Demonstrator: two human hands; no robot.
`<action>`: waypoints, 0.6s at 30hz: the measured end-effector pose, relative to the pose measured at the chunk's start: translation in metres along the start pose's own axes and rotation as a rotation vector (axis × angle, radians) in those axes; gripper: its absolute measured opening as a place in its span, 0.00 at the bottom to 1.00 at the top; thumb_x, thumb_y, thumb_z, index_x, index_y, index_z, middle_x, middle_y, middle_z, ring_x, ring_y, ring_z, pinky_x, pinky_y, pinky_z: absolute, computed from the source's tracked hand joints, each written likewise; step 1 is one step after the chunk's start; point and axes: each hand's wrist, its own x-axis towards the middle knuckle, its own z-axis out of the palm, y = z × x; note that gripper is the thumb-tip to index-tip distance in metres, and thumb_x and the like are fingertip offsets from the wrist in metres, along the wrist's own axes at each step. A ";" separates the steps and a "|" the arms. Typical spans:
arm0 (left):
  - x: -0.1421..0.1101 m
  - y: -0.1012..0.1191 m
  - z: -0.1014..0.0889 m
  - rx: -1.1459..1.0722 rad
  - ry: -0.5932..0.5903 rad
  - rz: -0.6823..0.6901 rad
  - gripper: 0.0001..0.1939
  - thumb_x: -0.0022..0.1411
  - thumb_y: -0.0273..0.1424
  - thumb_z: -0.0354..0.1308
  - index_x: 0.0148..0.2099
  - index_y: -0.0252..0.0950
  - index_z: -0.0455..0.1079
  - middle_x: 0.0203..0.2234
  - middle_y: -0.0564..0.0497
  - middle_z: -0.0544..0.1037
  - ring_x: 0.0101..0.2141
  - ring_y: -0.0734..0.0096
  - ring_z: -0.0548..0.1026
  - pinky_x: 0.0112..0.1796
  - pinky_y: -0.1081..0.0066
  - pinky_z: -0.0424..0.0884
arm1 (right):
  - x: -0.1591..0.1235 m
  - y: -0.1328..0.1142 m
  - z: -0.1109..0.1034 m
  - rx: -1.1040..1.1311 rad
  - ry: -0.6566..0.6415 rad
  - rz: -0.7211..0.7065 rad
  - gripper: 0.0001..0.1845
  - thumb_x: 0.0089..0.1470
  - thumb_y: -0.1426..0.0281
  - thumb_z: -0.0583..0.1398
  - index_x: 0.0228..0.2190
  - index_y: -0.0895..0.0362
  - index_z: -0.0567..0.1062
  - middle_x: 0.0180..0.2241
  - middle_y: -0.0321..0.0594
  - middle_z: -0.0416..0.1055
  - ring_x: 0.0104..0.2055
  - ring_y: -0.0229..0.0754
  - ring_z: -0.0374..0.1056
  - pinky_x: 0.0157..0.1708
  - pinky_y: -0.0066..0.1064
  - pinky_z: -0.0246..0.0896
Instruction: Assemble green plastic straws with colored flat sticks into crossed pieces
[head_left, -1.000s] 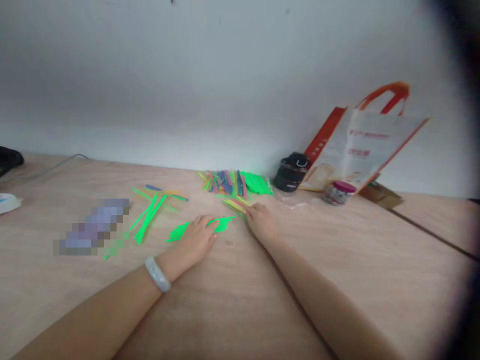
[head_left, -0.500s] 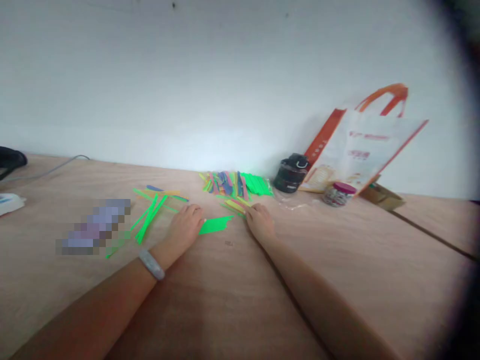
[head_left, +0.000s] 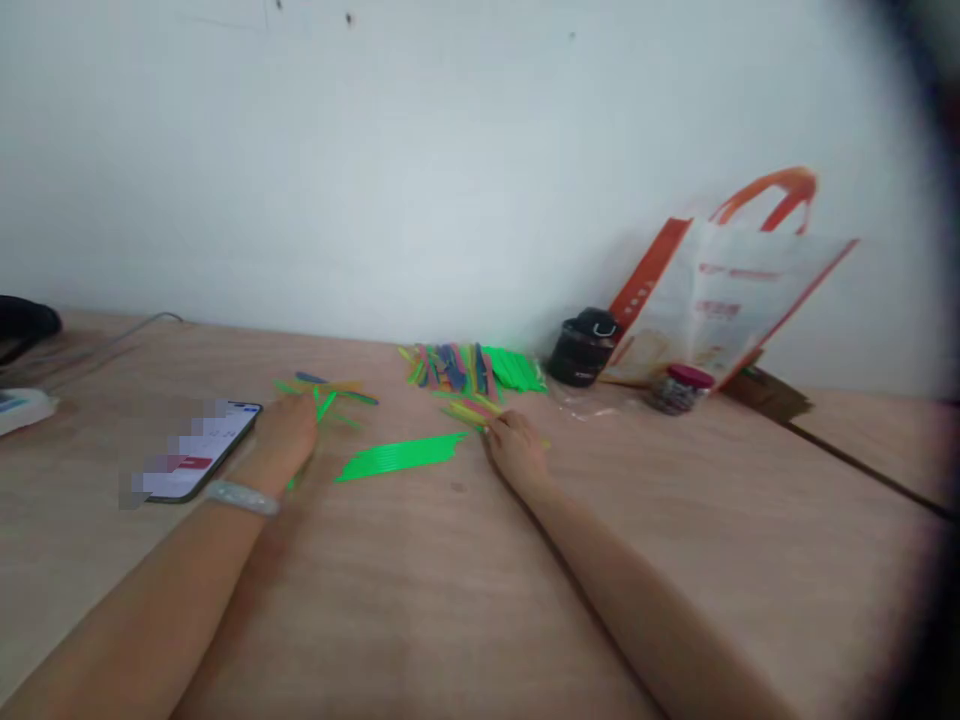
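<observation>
My left hand (head_left: 289, 432) lies over a loose group of thin green and blue sticks (head_left: 330, 398), and its fingers hide part of them. Whether it grips any is unclear. My right hand (head_left: 517, 450) is curled around thin yellow and green sticks (head_left: 465, 413), whose tips show on both sides of it. Between my hands lies a flat bright green strip of sticks side by side (head_left: 394, 457), touching neither hand. Farther back sits a heap of multicoloured sticks (head_left: 469, 369). A bangle (head_left: 241, 497) circles my left wrist.
A smartphone (head_left: 202, 450) lies left of my left hand, its screen blurred out. A black flask (head_left: 583, 347), a small jar with a magenta lid (head_left: 679, 392) and a white-and-orange paper bag (head_left: 712, 290) stand along the wall. The wooden table has a seam at right.
My left hand has moved left, off the green strip and onto the loose sticks, leaving the strip fully uncovered. My right hand stays in nearly the same place.
</observation>
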 end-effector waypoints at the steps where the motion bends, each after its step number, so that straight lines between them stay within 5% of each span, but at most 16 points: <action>1: 0.000 0.001 -0.001 0.024 0.005 -0.006 0.16 0.60 0.23 0.38 0.40 0.26 0.67 0.32 0.32 0.74 0.36 0.49 0.73 0.36 0.53 0.68 | 0.000 0.001 0.000 -0.003 -0.003 0.003 0.15 0.57 0.70 0.50 0.38 0.57 0.75 0.39 0.46 0.68 0.42 0.44 0.60 0.42 0.33 0.54; 6: -0.002 0.018 -0.012 0.103 0.086 0.015 0.15 0.62 0.27 0.41 0.41 0.28 0.68 0.36 0.36 0.73 0.38 0.53 0.73 0.37 0.60 0.68 | 0.000 -0.002 -0.003 0.103 0.053 0.004 0.15 0.57 0.71 0.49 0.37 0.58 0.75 0.38 0.47 0.68 0.42 0.45 0.60 0.44 0.34 0.54; 10: -0.017 0.055 -0.012 -0.152 0.215 0.296 0.12 0.64 0.29 0.43 0.44 0.34 0.66 0.40 0.45 0.71 0.41 0.63 0.71 0.41 0.66 0.67 | -0.004 -0.020 -0.007 0.467 0.098 -0.025 0.17 0.58 0.64 0.49 0.33 0.58 0.75 0.35 0.45 0.70 0.41 0.44 0.62 0.43 0.34 0.56; 14: -0.042 0.092 0.002 -0.298 0.130 0.591 0.10 0.65 0.29 0.44 0.44 0.36 0.66 0.37 0.48 0.70 0.38 0.68 0.70 0.40 0.69 0.67 | -0.016 -0.050 -0.014 0.960 -0.093 0.111 0.23 0.57 0.56 0.47 0.24 0.57 0.71 0.23 0.38 0.67 0.28 0.39 0.62 0.29 0.30 0.57; 18: -0.056 0.107 0.016 -0.342 0.079 0.670 0.10 0.65 0.27 0.44 0.44 0.36 0.65 0.36 0.49 0.69 0.39 0.68 0.69 0.40 0.68 0.68 | -0.027 -0.069 -0.024 1.210 -0.273 0.164 0.19 0.52 0.55 0.53 0.21 0.56 0.68 0.17 0.31 0.58 0.20 0.34 0.54 0.21 0.26 0.50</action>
